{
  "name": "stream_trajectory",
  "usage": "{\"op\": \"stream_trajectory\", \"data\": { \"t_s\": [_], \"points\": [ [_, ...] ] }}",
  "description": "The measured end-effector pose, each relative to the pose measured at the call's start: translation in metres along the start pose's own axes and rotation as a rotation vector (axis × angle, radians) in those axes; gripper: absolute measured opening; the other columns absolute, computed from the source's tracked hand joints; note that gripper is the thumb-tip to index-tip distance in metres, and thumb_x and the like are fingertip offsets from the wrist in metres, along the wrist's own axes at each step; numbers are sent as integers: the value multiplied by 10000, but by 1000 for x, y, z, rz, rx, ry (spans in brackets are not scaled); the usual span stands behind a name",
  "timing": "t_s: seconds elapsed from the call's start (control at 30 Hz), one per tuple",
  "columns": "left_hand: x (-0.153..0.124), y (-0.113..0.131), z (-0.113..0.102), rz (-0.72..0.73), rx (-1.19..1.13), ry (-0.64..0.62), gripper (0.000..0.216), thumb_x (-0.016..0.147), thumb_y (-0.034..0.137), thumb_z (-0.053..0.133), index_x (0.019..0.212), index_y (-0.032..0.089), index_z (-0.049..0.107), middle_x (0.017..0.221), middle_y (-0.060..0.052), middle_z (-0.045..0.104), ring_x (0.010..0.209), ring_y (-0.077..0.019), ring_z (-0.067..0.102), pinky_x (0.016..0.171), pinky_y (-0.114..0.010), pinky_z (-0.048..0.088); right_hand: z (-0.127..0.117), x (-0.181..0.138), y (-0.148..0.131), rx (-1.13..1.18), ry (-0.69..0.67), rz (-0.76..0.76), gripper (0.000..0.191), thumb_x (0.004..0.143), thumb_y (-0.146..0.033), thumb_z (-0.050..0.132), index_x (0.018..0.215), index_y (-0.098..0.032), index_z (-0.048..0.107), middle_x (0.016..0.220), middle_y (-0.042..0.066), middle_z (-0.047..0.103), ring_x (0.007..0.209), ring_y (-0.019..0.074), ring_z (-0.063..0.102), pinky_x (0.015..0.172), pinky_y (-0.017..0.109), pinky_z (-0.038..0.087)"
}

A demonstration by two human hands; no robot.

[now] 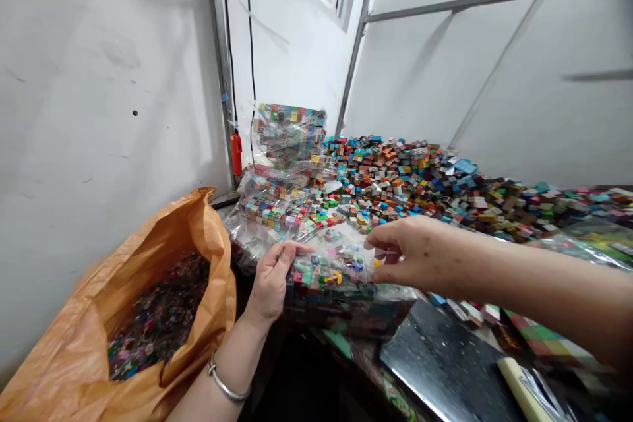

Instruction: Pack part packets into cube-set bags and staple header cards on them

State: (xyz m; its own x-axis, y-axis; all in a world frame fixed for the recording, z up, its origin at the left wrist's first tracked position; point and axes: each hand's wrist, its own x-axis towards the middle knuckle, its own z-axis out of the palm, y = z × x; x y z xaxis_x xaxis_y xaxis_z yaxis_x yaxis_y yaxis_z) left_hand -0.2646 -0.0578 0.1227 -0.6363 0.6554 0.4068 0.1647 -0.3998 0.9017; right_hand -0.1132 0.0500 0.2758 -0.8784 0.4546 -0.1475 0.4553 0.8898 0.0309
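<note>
A clear plastic bag [346,306] packed with small colourful blocks lies in front of me, with small loose pieces, among them a yellow one [333,277], on its top. My left hand [273,280] pinches the bag's left edge between thumb and fingers. Over its right side, my right hand [403,247] is curved, thumb and fingers apart; a small yellow bit shows by the thumb, and I cannot tell whether it touches it. A silver bangle circles my left wrist.
An orange sack [217,277] holding many small packed pieces stands at left. Behind the bag are stacked, film-wrapped block bundles [289,132]. A large heap of loose blocks [410,175] spreads along the wall. At lower right lie a dark glossy board [445,362] and a cream-handled tool [521,389].
</note>
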Motion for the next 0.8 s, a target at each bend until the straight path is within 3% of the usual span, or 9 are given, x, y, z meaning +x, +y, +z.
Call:
{"op": "stream_trajectory", "data": {
  "t_s": [0.13, 0.2, 0.3, 0.37, 0.6, 0.67, 0.8],
  "points": [
    [0, 0, 0, 2, -4, -1, 283, 876, 311, 415, 893, 184, 667, 881, -29, 654, 819, -151, 546, 775, -244, 377, 1, 6, -1, 50, -107, 8, 165, 653, -356, 561, 695, -198, 586, 639, 4, 618, 569, 150, 548, 483, 221, 353],
    [0, 0, -1, -1, -5, -2, 290, 876, 316, 412, 900, 183, 668, 873, -32, 655, 814, -154, 548, 775, -251, 379, 3, 9, 0, 85, -125, 25, 222, 638, -352, 578, 795, -195, 580, 670, 3, 632, 588, 157, 559, 495, 224, 363],
    [-1, 1, -2, -5, -11, -7, 295, 874, 323, 413, 903, 180, 669, 876, -39, 656, 827, -162, 550, 781, -260, 385, 7, 12, 1, 119, -45, 55, 420, 616, -326, 613, 993, -175, 506, 718, 3, 635, 618, 162, 565, 516, 230, 374],
    [-1, 1, -2, -8, -13, -12, 291, 874, 321, 415, 899, 181, 669, 887, -39, 656, 833, -162, 552, 782, -257, 387, 10, 12, 2, 108, 9, 48, 448, 634, -309, 609, 1044, -177, 484, 755, 10, 626, 636, 163, 565, 527, 231, 378],
    [-1, 2, -1, 0, 10, -1, 289, 875, 312, 414, 875, 181, 671, 865, -27, 659, 826, -150, 558, 768, -236, 391, 18, 11, 4, -27, 40, -193, 203, 735, -312, 555, 880, -226, 669, 935, 65, 597, 775, 191, 565, 660, 255, 396],
    [-1, 2, -1, -2, 6, -8, 293, 876, 314, 409, 854, 180, 669, 862, -27, 659, 825, -151, 561, 768, -239, 395, 19, 13, 1, -61, 2, -225, 178, 762, -284, 522, 800, -219, 684, 832, 58, 629, 753, 187, 573, 648, 245, 389],
    [2, 1, -1, 21, -33, -30, 213, 822, 326, 514, 872, 175, 656, 904, -40, 660, 845, -157, 567, 780, -244, 407, 19, 17, -9, -204, -133, -106, 300, 828, -282, 421, 690, -200, 674, 624, 50, 631, 564, 167, 553, 517, 247, 335]
  ]
}}
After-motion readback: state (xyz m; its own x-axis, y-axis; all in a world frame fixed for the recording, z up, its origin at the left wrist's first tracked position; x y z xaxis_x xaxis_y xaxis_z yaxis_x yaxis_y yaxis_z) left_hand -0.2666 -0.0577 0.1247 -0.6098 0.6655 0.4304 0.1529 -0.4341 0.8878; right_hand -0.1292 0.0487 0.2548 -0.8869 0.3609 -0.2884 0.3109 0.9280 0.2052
